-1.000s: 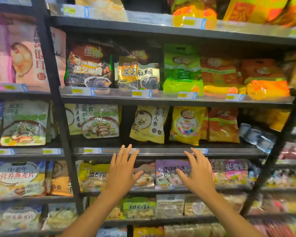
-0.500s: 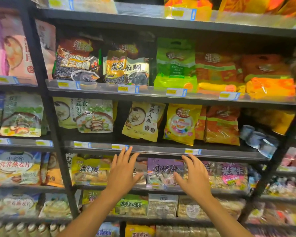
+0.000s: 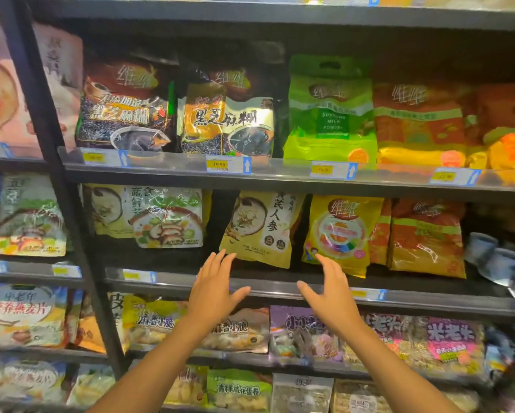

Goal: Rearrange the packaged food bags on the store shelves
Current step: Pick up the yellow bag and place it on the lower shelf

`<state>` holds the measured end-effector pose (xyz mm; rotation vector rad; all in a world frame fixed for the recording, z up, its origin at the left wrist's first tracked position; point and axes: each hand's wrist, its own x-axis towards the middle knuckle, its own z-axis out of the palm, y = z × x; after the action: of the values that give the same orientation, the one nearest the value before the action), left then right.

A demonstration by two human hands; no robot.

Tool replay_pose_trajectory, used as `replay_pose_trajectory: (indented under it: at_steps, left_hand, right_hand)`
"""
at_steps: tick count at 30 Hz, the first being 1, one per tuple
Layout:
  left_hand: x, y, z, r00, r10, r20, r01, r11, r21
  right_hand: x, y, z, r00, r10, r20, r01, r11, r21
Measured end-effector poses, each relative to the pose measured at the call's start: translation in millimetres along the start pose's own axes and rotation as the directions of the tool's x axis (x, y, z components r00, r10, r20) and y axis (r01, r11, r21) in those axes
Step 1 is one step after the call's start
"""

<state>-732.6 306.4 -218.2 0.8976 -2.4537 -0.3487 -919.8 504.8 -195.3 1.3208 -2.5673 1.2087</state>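
Note:
A tilted yellow ginseng bag [image 3: 260, 228] stands on the middle shelf [image 3: 280, 289], leaning left. My left hand [image 3: 216, 289] reaches up with fingers spread, its fingertips just below the bag's lower left corner. My right hand [image 3: 329, 290] is raised to the right, fingers straight, in front of the lower edge of a yellow bag with a rainbow circle [image 3: 341, 234]. Neither hand holds anything. A white vegetable soup bag [image 3: 164, 217] stands further left on the same shelf.
Black sesame bags [image 3: 226, 114], a green soy milk bag [image 3: 330, 111] and orange bags [image 3: 420, 123] fill the shelf above. Snack bags [image 3: 238, 329] line the shelf below my hands. A dark upright post [image 3: 56, 180] divides the shelving at left. Blue packs [image 3: 494, 257] lie at right.
Both hands have risen from the lower snack shelf to the middle shelf's edge, nearer the ginseng bag. The view has moved closer and slightly up.

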Motion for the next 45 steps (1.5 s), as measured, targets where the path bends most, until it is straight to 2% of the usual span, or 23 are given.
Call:
replay_pose_trajectory:
  at_steps: [5, 8, 11, 15, 18, 20, 24, 28, 36, 40, 45]
  left_hand:
    - [68.2, -32.4, 6.3, 0.995, -0.080, 0.054, 0.083, 0.995, -0.056]
    - [107.3, -49.0, 10.5, 0.974, -0.163, 0.156, 0.175, 0.982, -0.069]
    - [136.8, -57.8, 15.7, 0.948, -0.182, 0.263, 0.232, 0.957, -0.175]
    - [169.8, -68.6, 31.4, 0.903, -0.256, 0.344, 0.361, 0.887, -0.289]
    - [193.7, -81.9, 49.4, 0.894, -0.263, 0.362, 0.394, 0.847, -0.357]
    - [199.9, -80.1, 54.2, 0.886, -0.259, 0.385, 0.414, 0.817, -0.402]
    - [205.8, -79.0, 59.4, 0.903, -0.131, 0.409, 0.351, 0.775, -0.525]
    - [208.8, -87.1, 63.4, 0.874, -0.097, 0.477, 0.418, 0.651, -0.634]
    - [206.5, -86.9, 62.6, 0.862, -0.095, 0.498, 0.460, 0.558, -0.690]
    - [197.3, -84.4, 58.9, 0.855, -0.134, 0.501, 0.483, 0.557, -0.675]
    - [174.4, -77.0, 54.8, 0.839, -0.177, 0.515, 0.528, 0.491, -0.693]
  right_hand:
    - [61.3, -2.8, 31.2, 0.996, 0.089, 0.022, -0.090, 0.994, 0.061]
    - [100.3, -5.9, 49.2, 0.977, 0.204, 0.059, -0.207, 0.978, 0.042]
    - [134.7, -5.0, 63.6, 0.933, 0.353, 0.064, -0.358, 0.927, 0.110]
    - [174.4, 8.7, 87.9, 0.852, 0.496, 0.167, -0.522, 0.831, 0.195]
    - [199.5, 9.3, 100.9, 0.874, 0.472, 0.118, -0.484, 0.817, 0.313]
    - [211.8, 13.1, 106.0, 0.875, 0.473, 0.105, -0.479, 0.812, 0.333]
    - [225.5, 20.5, 107.9, 0.867, 0.474, 0.156, -0.490, 0.753, 0.439]
    - [228.8, 26.4, 112.3, 0.870, 0.442, 0.219, -0.486, 0.693, 0.533]
    - [226.6, 19.2, 122.8, 0.890, 0.416, 0.186, -0.447, 0.722, 0.528]
    - [219.4, 13.7, 116.8, 0.890, 0.429, 0.153, -0.447, 0.759, 0.473]
    - [205.0, 7.2, 105.8, 0.890, 0.433, 0.139, -0.451, 0.800, 0.397]
